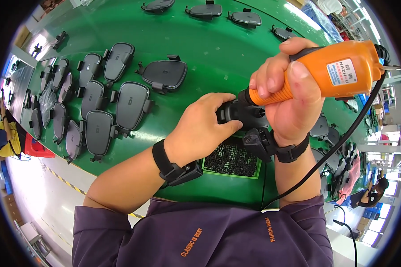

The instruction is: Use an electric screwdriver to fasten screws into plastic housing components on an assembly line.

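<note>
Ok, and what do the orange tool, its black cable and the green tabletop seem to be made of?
Orange tool: probably hard plastic, from its smooth, shiny body. Black cable: likely rubber or soft plastic, satiny, bending smoothly. Green tabletop: maybe rubber or vinyl sheeting, given its even colour and sheen.

At two o'clock, the orange plastic corded power tool [317,74] bears a white rectangular label [341,72] printed with characters and letters. Orange capital lettering [191,242] marks the dark purple short-sleeved shirt [227,236] at five and six o'clock.
</note>
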`<action>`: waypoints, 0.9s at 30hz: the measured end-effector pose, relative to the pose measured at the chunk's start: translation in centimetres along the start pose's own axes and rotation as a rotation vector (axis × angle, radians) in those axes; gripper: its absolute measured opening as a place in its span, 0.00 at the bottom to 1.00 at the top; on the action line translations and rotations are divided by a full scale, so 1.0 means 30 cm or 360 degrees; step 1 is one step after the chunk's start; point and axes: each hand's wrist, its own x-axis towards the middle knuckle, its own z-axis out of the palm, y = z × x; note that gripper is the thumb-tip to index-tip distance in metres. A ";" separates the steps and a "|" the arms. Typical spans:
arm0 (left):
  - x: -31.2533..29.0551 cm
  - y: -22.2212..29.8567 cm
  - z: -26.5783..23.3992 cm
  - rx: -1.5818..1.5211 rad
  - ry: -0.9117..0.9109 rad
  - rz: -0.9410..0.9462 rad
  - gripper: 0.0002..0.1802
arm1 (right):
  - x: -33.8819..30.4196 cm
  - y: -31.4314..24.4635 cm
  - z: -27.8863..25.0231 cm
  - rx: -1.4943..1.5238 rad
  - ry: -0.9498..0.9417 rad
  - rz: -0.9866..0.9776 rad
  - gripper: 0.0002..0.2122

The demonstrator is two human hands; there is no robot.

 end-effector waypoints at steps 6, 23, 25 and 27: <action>0.002 -0.008 0.001 -0.0008 -0.0025 -0.0022 0.30 | -0.006 0.001 0.014 -0.0032 -0.0005 0.0086 0.16; 0.008 0.003 -0.028 0.0021 -0.0042 -0.0048 0.29 | 0.000 0.046 0.030 0.0092 -0.0113 0.0178 0.12; 0.013 0.013 -0.035 0.0022 -0.0048 -0.0063 0.28 | -0.005 0.054 0.034 0.0095 -0.0098 0.0170 0.13; 0.017 0.022 -0.033 0.0039 -0.0049 -0.0042 0.28 | -0.008 0.048 0.033 0.0091 -0.0063 0.0171 0.14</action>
